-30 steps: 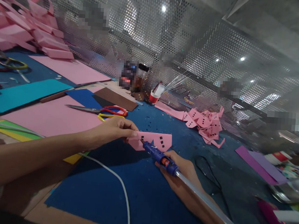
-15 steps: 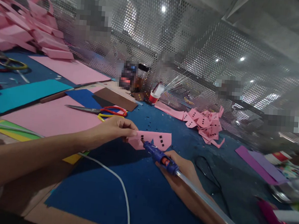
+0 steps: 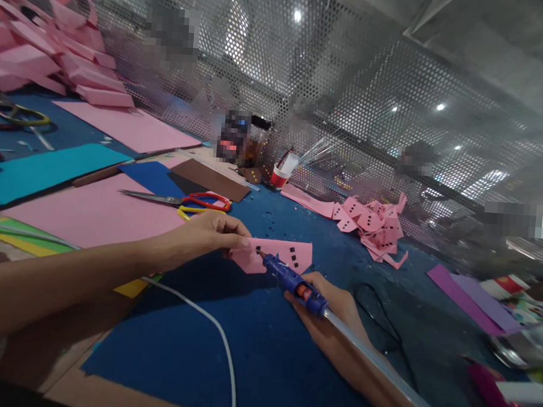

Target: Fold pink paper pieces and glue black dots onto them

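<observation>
My left hand (image 3: 218,234) pinches the left end of a pink paper piece (image 3: 254,264), holding it above the blue work surface. Small black squares dot this piece, in a row of 3 on its right part and at least one near the left. My right hand (image 3: 326,313) is wrapped round a blue hot glue gun (image 3: 294,282), its fingers partly hidden behind the tool. A long clear glue stick (image 3: 372,353) runs out of the gun's rear. The nozzle (image 3: 261,253) points at the paper beside the left black square; whether it touches cannot be seen.
Scissors (image 3: 160,198) with red and yellow handles lie on a pink sheet (image 3: 99,207). A heap of dotted pink pieces (image 3: 372,223) lies back right, near a red-and-white cup (image 3: 280,174). A white cable (image 3: 219,324) crosses in front, and a black cord (image 3: 390,326) lies at right.
The glue gun and my right hand have shifted slightly right and down, the nozzle drawing back a little. My left hand and the pink piece stay nearly still.
</observation>
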Demonstrator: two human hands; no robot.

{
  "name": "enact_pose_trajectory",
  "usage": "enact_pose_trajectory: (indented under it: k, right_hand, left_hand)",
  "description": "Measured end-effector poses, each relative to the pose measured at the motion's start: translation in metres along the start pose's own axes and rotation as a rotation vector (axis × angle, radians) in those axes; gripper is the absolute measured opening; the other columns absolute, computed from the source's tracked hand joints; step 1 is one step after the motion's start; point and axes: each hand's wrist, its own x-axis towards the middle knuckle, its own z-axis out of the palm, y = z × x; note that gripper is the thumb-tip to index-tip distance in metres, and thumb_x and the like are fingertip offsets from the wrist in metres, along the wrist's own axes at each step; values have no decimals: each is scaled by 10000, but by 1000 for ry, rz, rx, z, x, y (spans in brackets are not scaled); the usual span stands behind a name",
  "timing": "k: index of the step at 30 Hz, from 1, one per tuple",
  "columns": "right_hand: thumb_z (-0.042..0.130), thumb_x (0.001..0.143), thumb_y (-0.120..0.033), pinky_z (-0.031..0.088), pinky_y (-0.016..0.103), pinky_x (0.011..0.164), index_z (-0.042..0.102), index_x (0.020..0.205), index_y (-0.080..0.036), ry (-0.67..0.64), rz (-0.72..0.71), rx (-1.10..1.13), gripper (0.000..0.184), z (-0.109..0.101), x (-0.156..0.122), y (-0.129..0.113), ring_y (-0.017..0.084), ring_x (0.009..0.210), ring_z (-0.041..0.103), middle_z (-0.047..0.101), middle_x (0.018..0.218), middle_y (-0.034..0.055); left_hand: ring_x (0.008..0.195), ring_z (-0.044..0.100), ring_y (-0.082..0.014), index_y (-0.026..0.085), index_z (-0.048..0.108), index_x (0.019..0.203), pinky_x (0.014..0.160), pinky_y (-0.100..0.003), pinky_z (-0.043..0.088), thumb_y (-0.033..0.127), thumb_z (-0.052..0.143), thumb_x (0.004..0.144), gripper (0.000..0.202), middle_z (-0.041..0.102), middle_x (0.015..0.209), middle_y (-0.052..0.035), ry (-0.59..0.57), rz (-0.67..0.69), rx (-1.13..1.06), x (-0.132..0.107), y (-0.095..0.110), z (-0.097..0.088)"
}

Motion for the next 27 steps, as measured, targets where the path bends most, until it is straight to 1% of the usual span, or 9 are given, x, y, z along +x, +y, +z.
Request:
enact_pose_trajectory:
  k: [6, 11, 15, 23, 27]
  right_hand:
    - [591, 859, -198, 452, 236, 599, 618, 1023, -235, -23, 8, 0, 171, -1, 0, -1, 164, 686, 642, 694, 834, -6]
    - [590, 851, -183, 425, 228, 566, 613, 983, -237, -27, 22, -12, 145, -3, 0, -4, 153, 635, 610, 667, 780, -20]
    - [586, 857, -189, 445, 233, 593, 611, 1005, -233, -44, 23, -9, 157, -4, -1, -5, 158, 648, 615, 666, 789, -13]
    - [601, 859, -214, 446, 235, 590, 628, 980, -229, -6, 23, -19, 124, 1, -1, 0, 161, 647, 621, 675, 780, -10]
    - [610, 853, -205, 424, 228, 575, 622, 985, -229, 3, 4, 18, 134, -1, -1, -3, 149, 647, 619, 669, 793, -17]
  left_hand:
    - [688, 571, -138, 172, 746, 822, 624, -232, 443, 384, 722, 796, 215, 684, 748, -16, -7, 7, -10, 1, -1, 0]
    - [679, 567, -134, 171, 745, 813, 610, -227, 440, 382, 728, 796, 212, 679, 738, -18, -14, 23, -15, 1, -3, 0]
    - [696, 574, -142, 176, 749, 824, 623, -233, 447, 386, 713, 805, 214, 687, 757, -21, -16, 20, 2, 1, -2, -1]
    - [682, 561, -132, 172, 742, 825, 617, -231, 440, 383, 713, 806, 214, 664, 735, -13, -10, 19, -6, 2, -4, -1]
    - [693, 567, -136, 171, 733, 822, 625, -237, 441, 367, 717, 798, 198, 671, 748, -14, 3, 18, -13, 2, -4, -1]
